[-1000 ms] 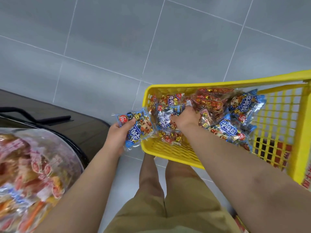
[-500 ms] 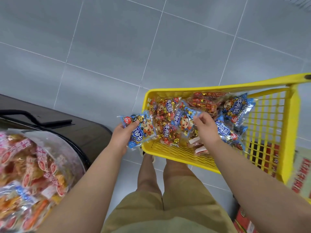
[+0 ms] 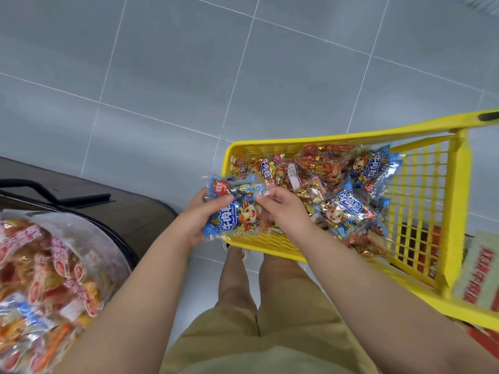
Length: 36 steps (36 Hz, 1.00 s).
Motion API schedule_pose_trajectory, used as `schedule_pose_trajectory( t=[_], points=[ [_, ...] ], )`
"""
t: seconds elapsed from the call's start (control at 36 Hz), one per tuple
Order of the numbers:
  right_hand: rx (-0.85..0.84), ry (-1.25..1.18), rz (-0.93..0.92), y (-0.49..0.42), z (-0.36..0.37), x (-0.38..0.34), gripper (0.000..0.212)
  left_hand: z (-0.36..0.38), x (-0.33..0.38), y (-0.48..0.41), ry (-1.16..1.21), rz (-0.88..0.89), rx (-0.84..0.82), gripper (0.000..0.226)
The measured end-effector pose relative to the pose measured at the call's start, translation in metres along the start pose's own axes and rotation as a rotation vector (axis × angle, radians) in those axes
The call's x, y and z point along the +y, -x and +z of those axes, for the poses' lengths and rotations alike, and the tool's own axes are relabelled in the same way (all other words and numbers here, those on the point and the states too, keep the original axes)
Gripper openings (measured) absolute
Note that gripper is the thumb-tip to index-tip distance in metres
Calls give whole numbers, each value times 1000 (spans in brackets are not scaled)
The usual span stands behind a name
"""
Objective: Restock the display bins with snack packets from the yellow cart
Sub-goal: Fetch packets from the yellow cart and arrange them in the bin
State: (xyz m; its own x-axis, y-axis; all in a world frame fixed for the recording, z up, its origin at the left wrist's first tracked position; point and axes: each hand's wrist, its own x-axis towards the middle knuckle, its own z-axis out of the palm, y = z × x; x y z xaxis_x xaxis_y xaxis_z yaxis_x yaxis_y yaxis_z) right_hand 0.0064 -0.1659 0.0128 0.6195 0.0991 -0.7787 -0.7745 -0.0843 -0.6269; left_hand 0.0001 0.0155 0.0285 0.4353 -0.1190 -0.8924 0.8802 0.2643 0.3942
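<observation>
The yellow cart (image 3: 286, 141) stands on the floor at right, holding several blue and red snack packets (image 3: 348, 209). At its near left corner my left hand (image 3: 199, 214) holds blue snack packets (image 3: 235, 211) from the left side. My right hand (image 3: 283, 209) pinches the top right edge of the same bundle. A round display bin (image 3: 118, 244) at the lower left is filled with red, orange and blue packets behind clear plastic.
A dark display base (image 3: 129, 209) with a black bracket (image 3: 54, 193) lies left of the cart. Grey tiled floor fills the top. Red and green printed cartons (image 3: 478, 276) sit below the cart at right. My legs in khaki shorts (image 3: 256, 333) stand below my hands.
My right hand lifted a blue packet out of the cart and brought it left onto the packet in my left hand. Both hands now grip the bundle together.
</observation>
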Motion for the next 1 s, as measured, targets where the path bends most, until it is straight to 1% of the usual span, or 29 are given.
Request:
schedule_pose_trajectory(
  t=[0.06, 0.11, 0.14, 0.19, 0.22, 0.25, 0.28, 0.36, 0.39, 0.44, 0.5, 0.58, 0.61, 0.67, 0.72, 0.81, 0.86, 0.89, 0.92, 0.97, 1.0],
  points=[
    [52, 103, -15, 1, -10, 2, 21, 6, -3, -1, -58, 10, -5, 54],
    [205, 251, -53, 1, -31, 6, 12, 16, -6, -6, -53, 14, 1, 42],
    [324, 353, -67, 0, -46, 9, 17, 21, -7, -8, -45, 11, 5, 39],
    [570, 592, -48, -2, -82, 17, 37, 28, -12, -14, -37, 0, 13, 38],
    [650, 738, -12, -3, -100, 21, 47, 32, -14, -17, -36, -11, 15, 38],
    [675, 869, 36, -4, -116, 25, 55, 35, -16, -18, -37, -22, 16, 38],
    [647, 966, 90, -5, -129, 29, 62, 38, -18, -20, -38, -33, 15, 38],
    [491, 1179, 201, -6, -150, 38, 78, 45, -22, -23, -69, -64, 22, 40],
    [467, 1236, 205, -7, -152, 40, 80, 46, -23, -24, -89, -69, 28, 42],
    [458, 1276, 209, -8, -152, 37, 80, 47, -23, -24, -123, -67, 32, 43],
    [427, 1219, 226, -6, -147, 31, 72, 48, -22, -23, -140, -60, 39, 46],
    [332, 1039, 228, 4, -137, 23, 59, 45, -19, -19, -142, -35, 81, 48],
    [324, 995, 219, 9, -133, 22, 57, 44, -17, -16, -149, -26, 100, 49],
    [333, 908, 184, 24, -125, 17, 60, 41, -13, -9, -162, -8, 126, 51],
    [344, 727, 130, 40, -114, 12, 60, 37, -9, 1, -172, 21, 140, 47],
    [356, 397, 87, 65, -97, 3, 50, 30, -1, 19, -165, 87, 145, 42],
    [341, 254, 45, 79, -87, -2, 41, 24, 5, 33, -136, 133, 129, 39],
    [323, 217, 34, 84, -83, -5, 42, 21, 7, 40, -121, 150, 126, 36],
    [299, 197, 30, 90, -78, -9, 49, 18, 9, 49, -107, 168, 125, 35],
    [248, 158, 46, 97, -68, -15, 76, 9, 12, 67, -85, 203, 128, 37],
    [215, 131, 57, 98, -63, -17, 84, 4, 13, 77, -78, 219, 134, 39]
  ],
)
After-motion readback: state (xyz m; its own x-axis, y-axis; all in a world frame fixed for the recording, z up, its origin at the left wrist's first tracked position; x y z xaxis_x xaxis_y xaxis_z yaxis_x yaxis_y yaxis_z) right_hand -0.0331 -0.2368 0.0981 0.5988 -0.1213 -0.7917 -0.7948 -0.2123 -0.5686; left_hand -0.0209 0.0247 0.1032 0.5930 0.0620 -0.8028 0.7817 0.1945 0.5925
